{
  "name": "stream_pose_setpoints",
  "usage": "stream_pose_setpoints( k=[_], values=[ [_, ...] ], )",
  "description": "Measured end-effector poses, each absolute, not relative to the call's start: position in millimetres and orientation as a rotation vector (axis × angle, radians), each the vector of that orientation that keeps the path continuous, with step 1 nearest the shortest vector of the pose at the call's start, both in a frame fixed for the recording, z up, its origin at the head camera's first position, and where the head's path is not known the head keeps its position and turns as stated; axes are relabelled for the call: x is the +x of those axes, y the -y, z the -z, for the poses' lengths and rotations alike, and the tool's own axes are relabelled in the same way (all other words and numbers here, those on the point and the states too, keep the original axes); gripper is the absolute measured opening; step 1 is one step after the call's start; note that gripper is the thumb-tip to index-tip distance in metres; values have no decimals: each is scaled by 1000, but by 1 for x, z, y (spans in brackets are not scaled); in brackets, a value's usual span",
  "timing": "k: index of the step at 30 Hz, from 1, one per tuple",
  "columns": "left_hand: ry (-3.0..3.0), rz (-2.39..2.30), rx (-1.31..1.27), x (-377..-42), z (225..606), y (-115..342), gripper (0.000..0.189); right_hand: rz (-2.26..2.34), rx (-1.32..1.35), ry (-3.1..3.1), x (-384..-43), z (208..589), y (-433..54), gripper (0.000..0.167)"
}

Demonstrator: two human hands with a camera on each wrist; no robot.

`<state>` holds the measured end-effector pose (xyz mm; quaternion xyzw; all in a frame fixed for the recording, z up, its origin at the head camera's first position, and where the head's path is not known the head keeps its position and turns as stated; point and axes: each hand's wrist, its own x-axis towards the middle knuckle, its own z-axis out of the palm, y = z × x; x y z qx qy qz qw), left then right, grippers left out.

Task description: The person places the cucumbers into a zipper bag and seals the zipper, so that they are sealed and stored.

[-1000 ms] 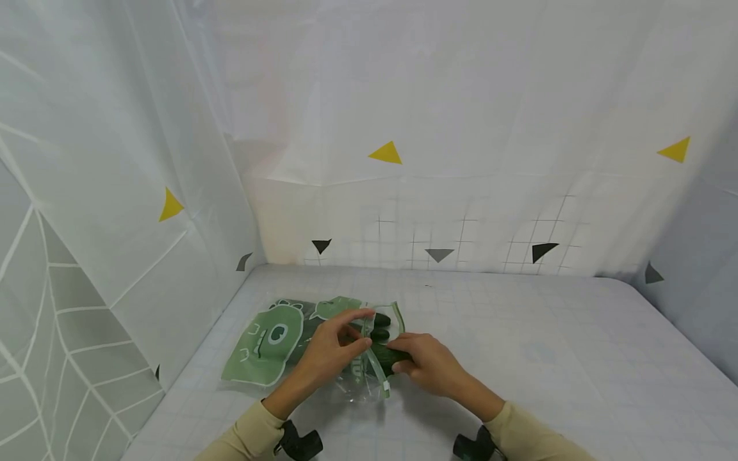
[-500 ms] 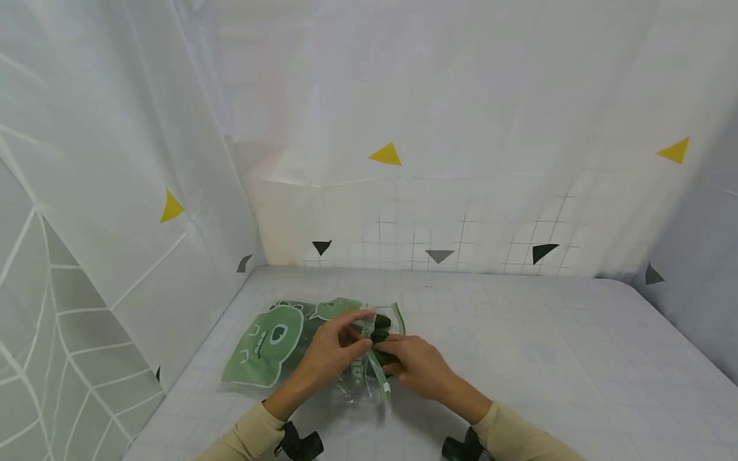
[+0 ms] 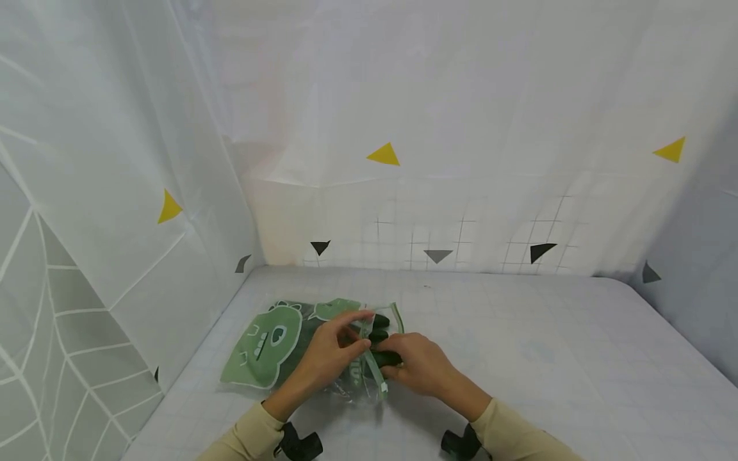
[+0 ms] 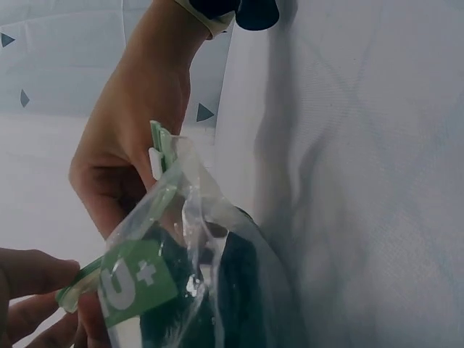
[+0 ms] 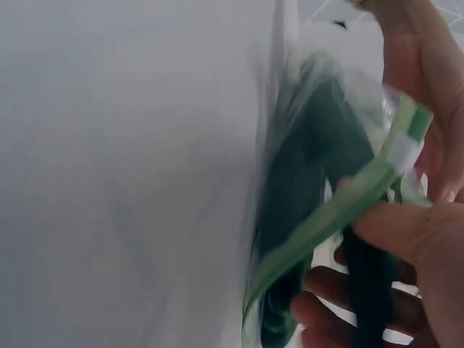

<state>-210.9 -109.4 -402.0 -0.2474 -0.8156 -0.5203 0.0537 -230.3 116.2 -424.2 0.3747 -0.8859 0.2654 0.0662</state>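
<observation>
A clear zip bag (image 3: 277, 346) with green cartoon prints lies on its side, its mouth facing right. My left hand (image 3: 323, 352) pinches the upper strip of that mouth between thumb and fingers, lifting it. At the opening, my right hand (image 3: 423, 365) grips a dark green cucumber (image 3: 387, 358), whose far part is inside the bag. In the right wrist view, thumb and fingers wrap this cucumber (image 5: 370, 290), next to the green zip strip (image 5: 319, 225). More cucumbers (image 3: 380, 321) show inside the mouth beyond it. The white zip slider (image 3: 384, 387) sits at the strip's near end.
The bag rests on a table (image 3: 519, 358) with a pale, faintly gridded cover. White sheeting (image 3: 490, 96) with yellow and dark triangle marks hangs behind the table and along both sides.
My right hand has moved left, closer to the bag's mouth, and less of the gripped cucumber sticks out to the right. The left hand keeps its pinch on the bag edge.
</observation>
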Motion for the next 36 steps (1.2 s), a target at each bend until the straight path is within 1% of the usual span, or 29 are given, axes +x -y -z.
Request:
stream_pose_setpoints(
  k=[2, 5, 8, 13, 18, 27, 36],
  values=[
    [2478, 1578, -747, -211, 402, 109, 45, -755, 1170, 2677, -233, 425, -121, 33],
    [2477, 1579, -743, -210, 401, 109, 44, -752, 1302, 2669, -237, 424, -129, 34],
    [2482, 1571, -743, -210, 402, 109, 44, -720, 1414, 2659, -239, 421, -138, 30],
    [2480, 1565, -741, -211, 402, 109, 44, -596, 1481, 2697, -239, 412, -146, 21],
    [2480, 1543, -744, -212, 403, 110, 44, -744, 1606, 2645, -244, 415, -146, 17],
    [2489, 1545, -737, -212, 402, 110, 45, -1228, 1517, 2482, -251, 432, -148, 17],
    [2467, 1574, -743, -211, 400, 110, 46, -1450, 1457, 2435, -248, 445, -131, 18]
  ],
)
